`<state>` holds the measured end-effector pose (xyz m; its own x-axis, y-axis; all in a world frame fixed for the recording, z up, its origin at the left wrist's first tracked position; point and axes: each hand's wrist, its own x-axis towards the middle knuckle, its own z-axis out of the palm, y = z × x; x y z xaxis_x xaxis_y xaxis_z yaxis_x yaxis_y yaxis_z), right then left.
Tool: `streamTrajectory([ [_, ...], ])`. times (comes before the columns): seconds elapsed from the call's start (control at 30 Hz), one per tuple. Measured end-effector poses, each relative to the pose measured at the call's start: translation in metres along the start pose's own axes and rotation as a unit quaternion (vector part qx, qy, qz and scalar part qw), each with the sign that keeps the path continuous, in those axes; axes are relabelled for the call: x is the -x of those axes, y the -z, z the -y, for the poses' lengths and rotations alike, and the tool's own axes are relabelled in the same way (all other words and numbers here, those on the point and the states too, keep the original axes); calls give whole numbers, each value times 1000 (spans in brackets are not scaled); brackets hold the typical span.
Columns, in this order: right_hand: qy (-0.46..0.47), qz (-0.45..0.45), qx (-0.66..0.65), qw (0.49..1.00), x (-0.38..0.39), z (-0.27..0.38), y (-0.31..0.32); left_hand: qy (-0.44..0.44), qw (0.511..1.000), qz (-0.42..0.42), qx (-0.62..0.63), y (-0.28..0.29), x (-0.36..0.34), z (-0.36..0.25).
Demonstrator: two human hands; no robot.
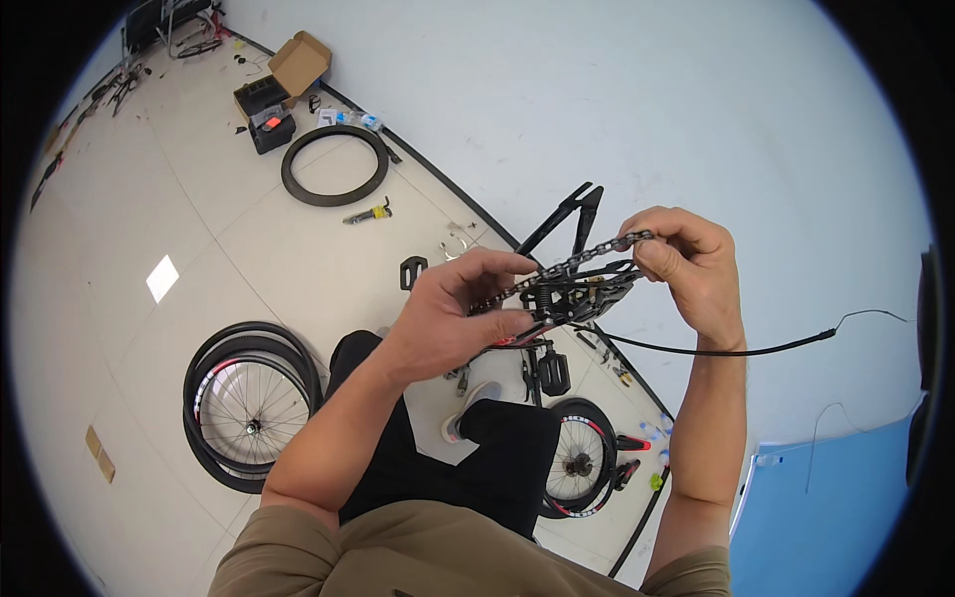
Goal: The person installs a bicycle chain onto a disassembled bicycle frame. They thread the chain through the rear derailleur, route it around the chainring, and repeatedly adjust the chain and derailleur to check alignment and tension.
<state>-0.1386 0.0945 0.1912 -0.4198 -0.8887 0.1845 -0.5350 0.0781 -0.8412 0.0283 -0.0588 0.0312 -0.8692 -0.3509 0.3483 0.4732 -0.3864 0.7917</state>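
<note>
A metal bicycle chain (pixel 579 257) runs slanting up to the right over a black bicycle frame (pixel 557 219) with red parts low down. My right hand (pixel 681 264) pinches the chain's upper end between thumb and curled fingers. My left hand (pixel 468 313) is curled round the lower stretch, thumb stretched toward the frame; its palm hides that part of the chain. Just beneath the chain are a dark spring and linkage (pixel 597 294). A black cable (pixel 746 351) trails rightward from the frame, ending in thin bare wire. A black pedal (pixel 553 372) hangs below.
Spoked wheels (pixel 254 428) (pixel 579 465) lie either side of my legs on the tiled floor (pixel 129 249). Along the white wall (pixel 696 99) are a loose tyre (pixel 335 133), open boxes (pixel 298 65), a yellow-black tool (pixel 368 214) and a loose pedal (pixel 414 273). A blue surface (pixel 826 497) is at right.
</note>
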Motion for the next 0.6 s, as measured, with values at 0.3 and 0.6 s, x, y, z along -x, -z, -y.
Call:
streamTrajectory([
  [0.3,-6,-1,19,1000,3,4,-5,39,999,4,13,3,-1,14],
  [0.6,-23,-26,12,999,6,1,-8,-19,999,-14,-29,-6,2,20],
])
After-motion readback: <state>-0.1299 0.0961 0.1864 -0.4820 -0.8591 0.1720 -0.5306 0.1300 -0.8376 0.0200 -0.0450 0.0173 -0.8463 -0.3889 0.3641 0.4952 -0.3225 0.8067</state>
